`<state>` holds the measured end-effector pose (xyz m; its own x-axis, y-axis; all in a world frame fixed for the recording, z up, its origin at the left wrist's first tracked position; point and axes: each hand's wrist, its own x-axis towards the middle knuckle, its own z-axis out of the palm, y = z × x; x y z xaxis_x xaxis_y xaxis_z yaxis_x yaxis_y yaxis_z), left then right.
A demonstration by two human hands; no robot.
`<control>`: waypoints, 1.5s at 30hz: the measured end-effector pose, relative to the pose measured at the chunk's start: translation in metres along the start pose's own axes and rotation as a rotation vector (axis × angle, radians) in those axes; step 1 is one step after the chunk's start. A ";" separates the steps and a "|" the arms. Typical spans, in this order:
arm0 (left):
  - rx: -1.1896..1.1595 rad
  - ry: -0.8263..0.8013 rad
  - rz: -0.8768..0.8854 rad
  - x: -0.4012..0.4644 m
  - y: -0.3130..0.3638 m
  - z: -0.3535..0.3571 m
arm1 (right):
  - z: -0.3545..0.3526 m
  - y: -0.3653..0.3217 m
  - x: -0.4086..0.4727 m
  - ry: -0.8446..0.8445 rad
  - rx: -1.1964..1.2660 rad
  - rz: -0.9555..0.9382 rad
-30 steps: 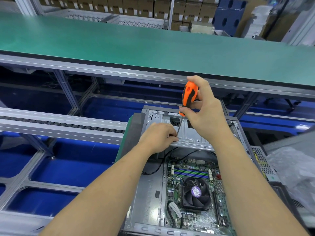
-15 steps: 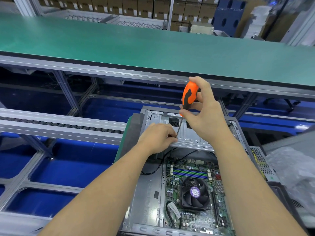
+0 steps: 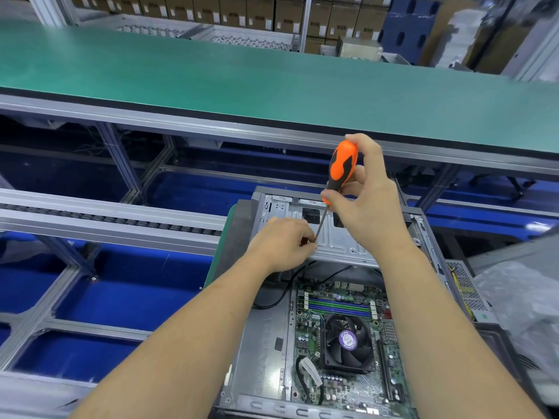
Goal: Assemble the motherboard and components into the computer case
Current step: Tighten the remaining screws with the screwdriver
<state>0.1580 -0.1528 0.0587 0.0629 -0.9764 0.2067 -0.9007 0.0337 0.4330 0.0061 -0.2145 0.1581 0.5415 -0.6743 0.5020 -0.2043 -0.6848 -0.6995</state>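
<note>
An open grey computer case [image 3: 266, 352] lies on its side in front of me. Inside it sits a green motherboard [image 3: 308, 334] with a black CPU fan [image 3: 348, 343]. My right hand [image 3: 369, 204] grips the orange and black handle of a screwdriver [image 3: 341, 167], held nearly upright. The shaft slants down to the left onto the metal drive bracket [image 3: 341, 240] across the case's far end. My left hand [image 3: 284, 240] has its fingers curled at the screwdriver tip, pinching something small that I cannot make out.
A green-topped bench [image 3: 272, 80] runs across behind the case. To the left is a grey roller conveyor rail [image 3: 106, 219] over blue floor. A perforated metal box [image 3: 469, 291] and crumpled plastic wrap [image 3: 520, 313] lie at the right. Cardboard boxes are stacked far back.
The screwdriver handle and my right hand have shifted slightly; my left hand stays at the tip on the bracket.
</note>
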 end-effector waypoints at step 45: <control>-0.321 -0.215 -0.897 -0.061 0.054 0.075 | -0.009 0.003 -0.001 -0.055 -0.082 -0.088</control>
<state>0.0739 -0.1074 0.0039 0.5598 -0.6845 -0.4669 -0.3944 -0.7157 0.5764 -0.0026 -0.2185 0.1599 0.6034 -0.5962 0.5296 -0.2188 -0.7624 -0.6090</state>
